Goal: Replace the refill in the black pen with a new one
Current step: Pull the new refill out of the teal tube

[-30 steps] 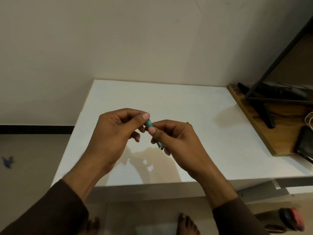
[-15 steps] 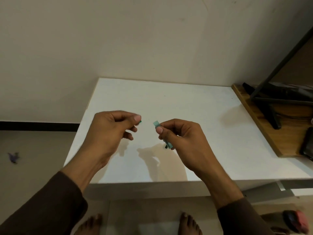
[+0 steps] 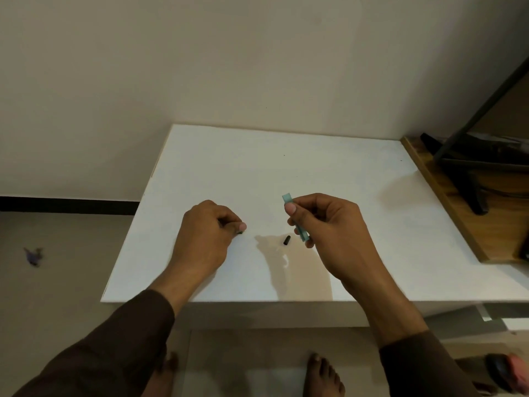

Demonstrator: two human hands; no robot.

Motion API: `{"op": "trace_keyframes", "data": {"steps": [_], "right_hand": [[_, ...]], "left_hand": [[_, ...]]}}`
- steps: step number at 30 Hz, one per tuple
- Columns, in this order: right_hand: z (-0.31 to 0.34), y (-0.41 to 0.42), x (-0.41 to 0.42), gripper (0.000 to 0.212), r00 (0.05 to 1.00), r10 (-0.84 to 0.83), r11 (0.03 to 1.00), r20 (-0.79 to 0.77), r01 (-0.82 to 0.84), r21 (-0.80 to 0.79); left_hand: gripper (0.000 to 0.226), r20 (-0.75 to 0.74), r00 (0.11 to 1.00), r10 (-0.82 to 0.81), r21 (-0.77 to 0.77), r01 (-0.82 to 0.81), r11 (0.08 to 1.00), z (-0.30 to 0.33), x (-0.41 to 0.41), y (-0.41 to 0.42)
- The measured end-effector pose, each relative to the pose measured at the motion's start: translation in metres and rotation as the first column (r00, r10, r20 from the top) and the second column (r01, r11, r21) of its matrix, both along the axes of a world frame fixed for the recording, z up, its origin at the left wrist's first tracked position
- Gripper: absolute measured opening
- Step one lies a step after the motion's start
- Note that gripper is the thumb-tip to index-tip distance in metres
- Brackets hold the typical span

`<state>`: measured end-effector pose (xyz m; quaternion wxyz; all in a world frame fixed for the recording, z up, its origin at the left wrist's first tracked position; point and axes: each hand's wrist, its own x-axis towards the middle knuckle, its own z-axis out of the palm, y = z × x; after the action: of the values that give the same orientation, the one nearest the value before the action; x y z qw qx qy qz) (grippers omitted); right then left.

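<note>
A single head-worn camera looks forward and steeply down from above the near edge of a white table (image 3: 257, 173), close enough that both forearms enter from the bottom of the frame. The wide lens (edges bend slightly) takes in the wall (image 3: 200, 67) behind the far edge and the floor (image 3: 57, 267) at left.

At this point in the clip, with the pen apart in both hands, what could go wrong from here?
1. The small black piece lies loose on the white table, just below the right hand; it may get knocked or roll away.
2. The left hand lowers a tiny dark part to the table; it could easily be lost.
3. The teal barrel sits only in a fingertip grip and could slip.
</note>
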<state>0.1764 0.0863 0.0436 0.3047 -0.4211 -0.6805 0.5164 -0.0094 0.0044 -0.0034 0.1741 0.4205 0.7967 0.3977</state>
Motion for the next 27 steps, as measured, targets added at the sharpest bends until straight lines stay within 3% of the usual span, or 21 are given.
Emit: {"op": "trace_keyframes", "data": {"steps": [6,9,13,22,27], "right_hand": [[0.000,-0.001,0.000,0.011,1.000,0.026,0.999,0.011,-0.026,-0.024],[0.004,-0.004,-0.003,0.012,0.998,0.063,0.998,0.017,-0.063,0.016],[0.011,-0.006,-0.004,0.011,0.994,0.074,0.988,0.077,-0.084,0.133],[0.020,-0.010,-0.002,0.015,0.990,0.102,0.962,0.096,-0.123,0.242],[0.021,-0.009,-0.001,0.013,0.992,0.076,0.954,0.102,-0.102,0.283]], "left_hand": [[0.009,0.354,0.933,0.071,0.212,-0.154,0.965,0.024,-0.013,-0.005],[0.014,0.498,0.862,-0.095,0.255,-0.040,0.966,0.039,-0.006,-0.007],[0.025,0.683,0.665,-0.301,0.298,0.123,0.947,0.045,0.010,-0.010],[0.031,0.817,0.497,-0.293,0.309,0.051,0.950,0.041,0.010,-0.009],[0.030,0.830,0.470,-0.299,0.310,0.056,0.949,0.042,0.009,-0.009]]}}
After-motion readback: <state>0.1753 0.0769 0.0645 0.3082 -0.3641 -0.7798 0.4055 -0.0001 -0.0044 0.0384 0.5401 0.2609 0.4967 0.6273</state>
